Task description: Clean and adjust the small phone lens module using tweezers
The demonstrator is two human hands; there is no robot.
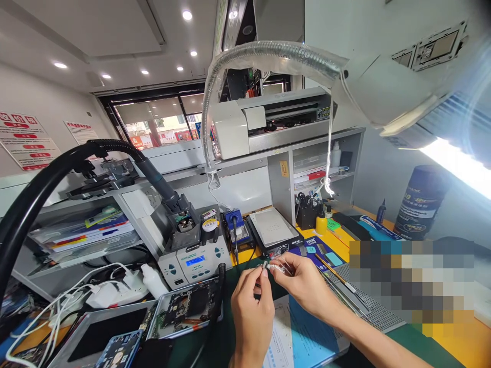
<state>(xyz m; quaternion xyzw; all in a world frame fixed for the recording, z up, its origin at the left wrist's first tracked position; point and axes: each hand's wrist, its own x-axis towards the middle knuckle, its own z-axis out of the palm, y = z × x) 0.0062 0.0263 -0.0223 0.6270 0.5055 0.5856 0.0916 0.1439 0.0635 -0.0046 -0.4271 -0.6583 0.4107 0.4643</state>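
Both of my hands meet above the green mat at the bench's middle. My left hand [251, 301] is closed in a pinch on one end of a small clear, whitish part [273, 266]. My right hand [303, 281] pinches the other end of the same part with thumb and fingers. The part is too small to name. Under my hands lie a printed paper sheet [279, 337] and a blue sheet [310, 335]. An opened phone with its board exposed [184, 309] lies just left of my left hand.
A soldering station [195, 260] with a black hose [46, 184] stands behind the phone. A heating plate [274, 230], tweezers [335, 276], a white charger with cables [111, 294] and a dark canister [418, 199] surround the work spot. A lamp [422, 87] hangs overhead at right.
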